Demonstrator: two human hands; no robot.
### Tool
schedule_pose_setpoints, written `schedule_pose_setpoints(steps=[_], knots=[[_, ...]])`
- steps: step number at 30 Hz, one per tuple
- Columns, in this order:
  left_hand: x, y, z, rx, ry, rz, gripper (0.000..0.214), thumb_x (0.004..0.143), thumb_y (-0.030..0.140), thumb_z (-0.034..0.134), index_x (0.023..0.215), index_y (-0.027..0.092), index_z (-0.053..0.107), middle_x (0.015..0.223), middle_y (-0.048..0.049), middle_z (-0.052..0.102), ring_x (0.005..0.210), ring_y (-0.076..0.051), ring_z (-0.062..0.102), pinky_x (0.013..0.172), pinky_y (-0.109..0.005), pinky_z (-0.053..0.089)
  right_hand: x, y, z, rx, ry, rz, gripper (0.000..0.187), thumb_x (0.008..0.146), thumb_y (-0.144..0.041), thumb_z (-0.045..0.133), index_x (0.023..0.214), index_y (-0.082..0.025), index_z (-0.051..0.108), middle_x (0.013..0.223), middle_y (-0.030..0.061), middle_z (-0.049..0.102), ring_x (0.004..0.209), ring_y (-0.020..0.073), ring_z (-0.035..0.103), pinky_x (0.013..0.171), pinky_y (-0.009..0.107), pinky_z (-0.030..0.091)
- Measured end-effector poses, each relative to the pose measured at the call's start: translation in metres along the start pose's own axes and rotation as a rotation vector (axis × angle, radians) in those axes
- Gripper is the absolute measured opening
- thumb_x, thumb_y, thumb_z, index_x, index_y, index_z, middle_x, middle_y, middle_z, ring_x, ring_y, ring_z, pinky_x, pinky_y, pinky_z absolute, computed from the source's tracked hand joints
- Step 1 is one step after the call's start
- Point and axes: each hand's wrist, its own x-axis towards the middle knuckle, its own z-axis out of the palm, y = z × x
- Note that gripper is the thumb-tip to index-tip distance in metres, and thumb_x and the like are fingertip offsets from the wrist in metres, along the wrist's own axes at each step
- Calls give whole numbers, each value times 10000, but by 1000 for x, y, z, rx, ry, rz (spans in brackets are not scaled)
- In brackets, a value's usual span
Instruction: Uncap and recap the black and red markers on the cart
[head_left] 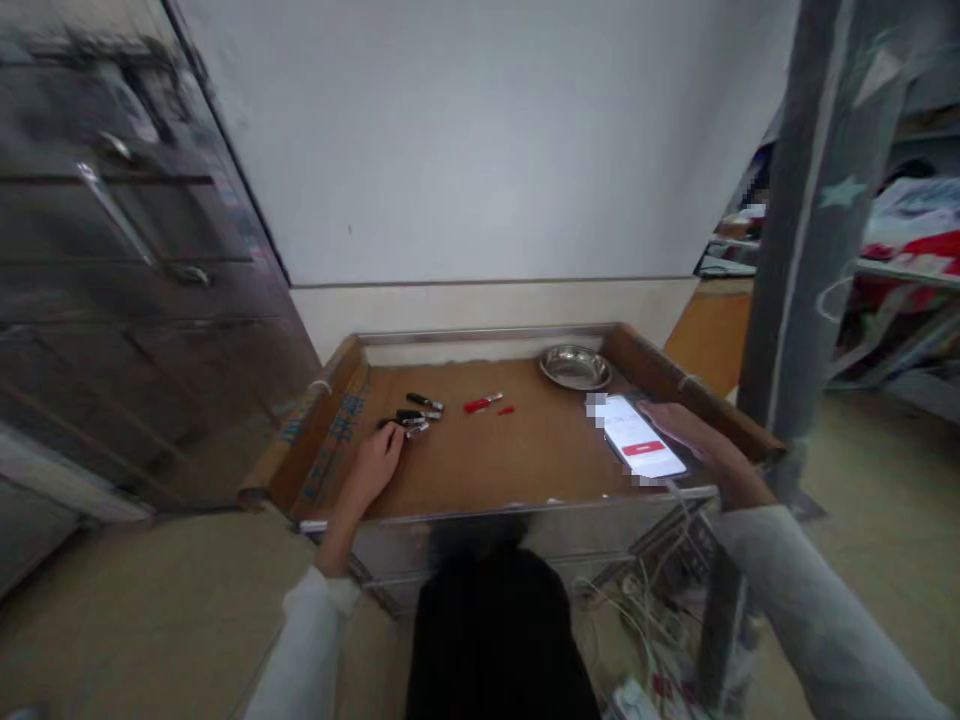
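Observation:
My left hand (379, 458) rests at the left of the brown cardboard-lined tray table (465, 470), fingers bent and close together at a small heap of black-and-silver clip-like pieces (417, 413). Its fingertips meet the nearest black piece; whether anything is pinched there is hard to make out. My right hand (686, 428) grips the right edge of a smartphone (639, 440) with a lit white screen and a red button. Mid-table lie a red-and-silver clip-like piece (482, 402) and a small red sleeve-like piece (506, 410), apart from both hands.
A round steel dish (576, 367) stands at the back right. Raised cardboard sides (679, 385) edge the table, and a white panel (487, 150) rises behind it. To the right is a grey post (799, 240); white cables (637, 610) hang below.

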Motion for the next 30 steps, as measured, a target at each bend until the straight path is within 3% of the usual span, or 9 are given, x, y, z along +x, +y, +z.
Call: schedule_pose_setpoints(steps=[5,8,13,15,18,21,26,30], knots=[[-2,2,0,-28,15,-6,314,873,389,313,817,206,562,873,-58,664,862,-209,615,787,-289,435,0,-1,2,-243,310,30,289,852,-288,440,755,-128,661,825,159,698,785,241,664,647,268,432],[-3,4,1,-104,2,0,329,872,421,334,849,202,579,838,-37,659,822,-199,611,764,-280,439,-14,-18,12,-132,407,-56,251,827,-256,468,945,-120,643,908,157,693,847,231,655,714,282,449],[-8,28,14,-326,-76,64,352,874,447,385,927,178,605,840,-25,647,781,-178,596,755,-283,449,-47,-70,58,291,159,-487,311,853,-423,456,978,-200,633,977,62,673,863,171,611,790,296,468],[-10,46,22,-422,-115,163,325,877,425,416,918,173,617,896,-33,649,854,-176,594,800,-285,446,-56,-91,82,460,80,-531,353,848,-483,462,996,-207,626,1017,58,658,892,166,598,805,303,469],[-8,72,34,-538,-173,275,251,854,374,498,938,176,625,942,-40,655,899,-171,596,815,-289,453,-59,-115,113,798,-68,-431,410,830,-540,458,996,-201,618,1025,60,644,763,146,596,671,294,492],[1,91,45,-650,-94,318,259,797,310,596,1018,176,586,1022,-58,640,914,-165,601,805,-290,471,-52,-128,132,1142,-209,-307,319,791,-465,555,920,-188,645,915,41,657,735,138,601,628,269,487],[17,108,54,-713,101,275,447,762,242,643,1174,192,478,968,-46,642,813,-143,620,757,-286,504,-33,-135,143,1514,-487,-130,97,761,-195,601,830,-154,656,733,3,654,619,80,584,596,191,484],[22,116,50,-638,112,342,330,810,234,589,1136,219,541,946,-21,665,865,-142,633,811,-283,507,-20,-137,144,1669,-628,-40,129,797,-93,511,798,-159,621,688,-3,655,639,84,607,648,189,521]])
